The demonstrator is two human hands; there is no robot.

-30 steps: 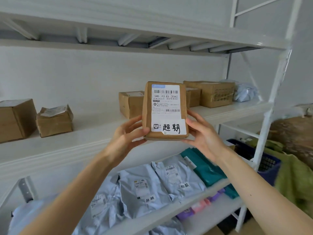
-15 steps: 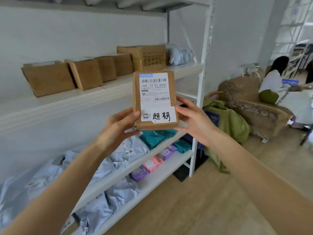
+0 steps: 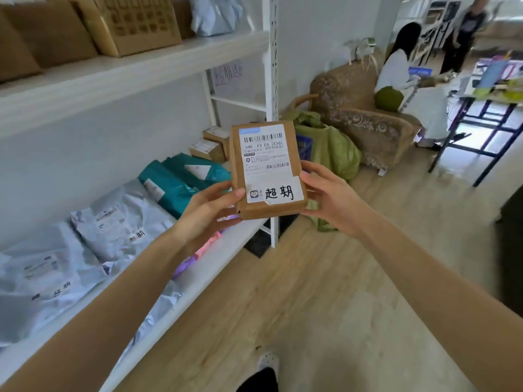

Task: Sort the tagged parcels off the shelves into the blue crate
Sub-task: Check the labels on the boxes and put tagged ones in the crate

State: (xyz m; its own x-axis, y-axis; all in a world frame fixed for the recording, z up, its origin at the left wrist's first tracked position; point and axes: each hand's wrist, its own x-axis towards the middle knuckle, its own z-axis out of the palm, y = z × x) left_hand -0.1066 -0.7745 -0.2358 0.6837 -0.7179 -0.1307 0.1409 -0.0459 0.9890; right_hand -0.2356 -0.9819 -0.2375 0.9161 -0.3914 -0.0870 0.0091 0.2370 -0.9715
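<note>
A small brown cardboard parcel [image 3: 266, 171] with a white shipping label and a handwritten tag is held upright in front of me. My left hand [image 3: 209, 210] grips its lower left edge, thumb on the front. My right hand [image 3: 331, 196] grips its right edge. Only a sliver of the blue crate [image 3: 304, 147] shows just behind the parcel, beside the shelf post, partly covered by a green bag [image 3: 331, 148].
White shelves [image 3: 135, 69] on my left hold brown boxes above and grey, teal and pink mailers [image 3: 113, 222] below. A patterned armchair [image 3: 365, 117] stands beyond the green bag. Two people and a dark-framed table [image 3: 486, 120] are at the far right. Wooden floor lies ahead.
My view has swung right and down, away from the upper shelf toward the floor and the shelf's end. Both hands still hold the parcel, now lower and nearer the crate.
</note>
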